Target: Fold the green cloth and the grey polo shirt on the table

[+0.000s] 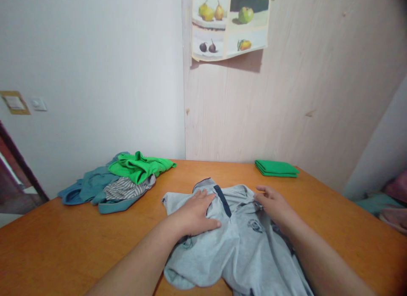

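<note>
A grey polo shirt [235,241] lies rumpled, front up, on the table before me, with a dark placket strip and a small dark print on its chest. My left hand [200,213] rests on the shirt beside the placket, fingers spread and thumb stretched out. At the shirt's right shoulder, my right hand [271,202] pinches the fabric between thumb and fingers. Part of the shirt's right edge is hidden behind my right forearm.
On the orange-brown table [127,245], a loose heap holds a bright green garment [140,164], a striped grey cloth [122,189] and blue-green clothes [92,183]. A folded green cloth [276,168] lies at the back right. Behind stands a wall with a fruit poster [229,29].
</note>
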The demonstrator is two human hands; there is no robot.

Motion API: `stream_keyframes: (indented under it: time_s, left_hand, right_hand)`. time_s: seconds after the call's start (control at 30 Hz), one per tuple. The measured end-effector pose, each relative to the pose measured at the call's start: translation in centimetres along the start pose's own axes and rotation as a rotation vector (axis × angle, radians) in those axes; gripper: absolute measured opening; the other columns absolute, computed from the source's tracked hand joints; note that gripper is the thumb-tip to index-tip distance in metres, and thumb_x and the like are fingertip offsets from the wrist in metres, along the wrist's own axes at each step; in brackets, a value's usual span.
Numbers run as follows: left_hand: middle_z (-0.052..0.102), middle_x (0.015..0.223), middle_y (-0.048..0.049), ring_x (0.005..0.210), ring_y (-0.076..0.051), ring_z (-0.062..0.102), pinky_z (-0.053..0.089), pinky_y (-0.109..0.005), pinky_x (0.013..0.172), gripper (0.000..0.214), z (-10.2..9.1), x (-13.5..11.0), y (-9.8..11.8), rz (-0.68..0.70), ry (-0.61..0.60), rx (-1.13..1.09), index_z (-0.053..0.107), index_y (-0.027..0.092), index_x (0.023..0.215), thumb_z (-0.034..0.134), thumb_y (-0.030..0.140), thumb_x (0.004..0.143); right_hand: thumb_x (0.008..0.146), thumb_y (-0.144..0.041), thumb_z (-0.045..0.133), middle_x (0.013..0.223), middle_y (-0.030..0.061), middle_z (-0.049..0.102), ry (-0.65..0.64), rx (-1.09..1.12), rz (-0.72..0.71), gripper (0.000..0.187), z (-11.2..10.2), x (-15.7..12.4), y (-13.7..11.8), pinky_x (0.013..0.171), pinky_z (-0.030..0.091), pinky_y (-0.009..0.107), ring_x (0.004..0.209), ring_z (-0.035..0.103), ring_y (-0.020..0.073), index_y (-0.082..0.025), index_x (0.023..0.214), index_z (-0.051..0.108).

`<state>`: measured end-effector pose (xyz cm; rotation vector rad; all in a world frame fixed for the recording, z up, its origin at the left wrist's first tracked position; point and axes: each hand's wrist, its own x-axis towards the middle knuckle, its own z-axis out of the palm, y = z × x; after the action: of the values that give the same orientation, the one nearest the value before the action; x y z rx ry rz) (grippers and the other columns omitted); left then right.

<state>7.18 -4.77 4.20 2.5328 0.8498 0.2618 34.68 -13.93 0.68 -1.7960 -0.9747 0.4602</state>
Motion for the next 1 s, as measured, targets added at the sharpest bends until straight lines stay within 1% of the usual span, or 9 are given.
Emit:
stream_keyframes:
  time_s: [0.07, 0.17, 0.3, 0.37, 0.47, 0.6, 0.73, 0.9, 1.0]
  left_hand:
    - [0.025, 0.160, -0.0182, 0.147, -0.041, 0.019, 0.021, -0.061, 0.115, 0.093, -0.1, -0.3, 0.2, -0.025, -0.035, 0.107, 0.039, 0.020, 0.150, 0.073, 0.056, 0.071]
    - [0.032, 0.158, -0.0156, 0.146, -0.042, 0.022, 0.020, -0.062, 0.115, 0.085, -0.3, -0.5, 0.7, 0.014, 0.008, 0.183, 0.043, 0.023, 0.147, 0.073, 0.053, 0.073]
    - [0.061, 0.132, -0.0108, 0.129, -0.033, 0.048, 0.033, -0.049, 0.110, 0.055, -0.6, -0.8, 1.9, 0.280, 0.059, 0.161, 0.060, 0.023, 0.128, 0.069, 0.048, 0.080]
    - [0.067, 0.116, -0.0084, 0.115, -0.028, 0.057, 0.040, -0.040, 0.103, 0.046, -0.8, -1.0, 2.6, 0.391, 0.032, 0.124, 0.065, 0.023, 0.119, 0.068, 0.050, 0.083]
    - [0.070, 0.104, -0.0059, 0.103, -0.025, 0.061, 0.043, -0.034, 0.094, 0.041, -1.1, -1.4, 3.3, 0.454, -0.045, 0.104, 0.070, 0.023, 0.111, 0.070, 0.052, 0.081]
    - [0.071, 0.101, -0.0041, 0.097, -0.024, 0.063, 0.043, -0.031, 0.090, 0.035, -1.1, -1.7, 3.4, 0.457, -0.130, 0.118, 0.072, 0.026, 0.108, 0.074, 0.045, 0.079]
    - [0.073, 0.094, -0.0014, 0.090, -0.021, 0.065, 0.044, -0.029, 0.086, 0.025, -0.9, -1.8, 3.1, 0.459, -0.180, 0.086, 0.075, 0.027, 0.100, 0.075, 0.039, 0.078]
    - [0.072, 0.075, 0.0029, 0.065, -0.014, 0.062, 0.040, -0.022, 0.059, 0.019, -1.5, -2.2, 3.5, 0.320, -0.322, 0.024, 0.076, 0.025, 0.092, 0.071, 0.038, 0.079]
    - [0.071, 0.072, 0.0048, 0.062, -0.012, 0.060, 0.037, -0.022, 0.055, 0.017, -2.1, -2.6, 4.1, 0.277, -0.400, 0.015, 0.076, 0.026, 0.091, 0.070, 0.038, 0.081]
  right_hand:
    - [0.079, -0.034, 0.055, 0.099, 0.0085, 0.071, 0.025, -0.069, -0.039, 0.046, -0.3, 0.4, 0.5, 0.075, 0.048, 0.031, 0.091, 0.066, 0.0220, -0.018, 0.123, 0.056]
    - [0.079, -0.033, 0.054, 0.091, 0.0070, 0.070, 0.048, -0.167, -0.072, 0.042, -0.6, 0.8, 1.0, 0.071, 0.047, 0.029, 0.085, 0.065, 0.0210, -0.018, 0.119, 0.058]
    - [0.078, -0.029, 0.054, 0.074, 0.0021, 0.067, 0.029, -0.285, -0.092, 0.034, -0.6, 0.9, 1.1, 0.059, 0.042, 0.027, 0.068, 0.063, 0.0179, -0.019, 0.109, 0.061]
    - [0.076, -0.026, 0.053, 0.068, 0.0001, 0.065, -0.031, -0.311, -0.125, 0.033, -0.4, 0.7, 0.9, 0.056, 0.039, 0.026, 0.062, 0.061, 0.0165, -0.019, 0.107, 0.062]
    - [0.074, -0.021, 0.053, 0.062, -0.0027, 0.061, -0.113, -0.331, -0.209, 0.038, 0.0, -0.1, 0.4, 0.053, 0.035, 0.025, 0.057, 0.056, 0.0144, -0.020, 0.110, 0.064]
    - [0.072, -0.019, 0.055, 0.059, -0.0050, 0.056, -0.197, -0.310, -0.298, 0.044, 0.3, -1.0, -0.2, 0.051, 0.032, 0.024, 0.054, 0.051, 0.0132, -0.020, 0.114, 0.066]
    - [0.071, -0.019, 0.058, 0.061, -0.0051, 0.057, -0.229, -0.370, -0.307, 0.044, 0.3, -1.0, 0.1, 0.052, 0.031, 0.025, 0.056, 0.052, 0.0136, -0.023, 0.114, 0.068]
    - [0.072, -0.021, 0.059, 0.060, -0.0044, 0.060, -0.248, -0.419, -0.300, 0.041, 0.4, -0.9, 0.3, 0.053, 0.032, 0.025, 0.056, 0.053, 0.0140, -0.024, 0.112, 0.069]
    - [0.076, -0.023, 0.056, 0.066, -0.0029, 0.065, -0.311, -0.401, -0.312, 0.033, 0.7, -1.2, 0.2, 0.055, 0.035, 0.025, 0.059, 0.055, 0.0145, -0.024, 0.106, 0.071]
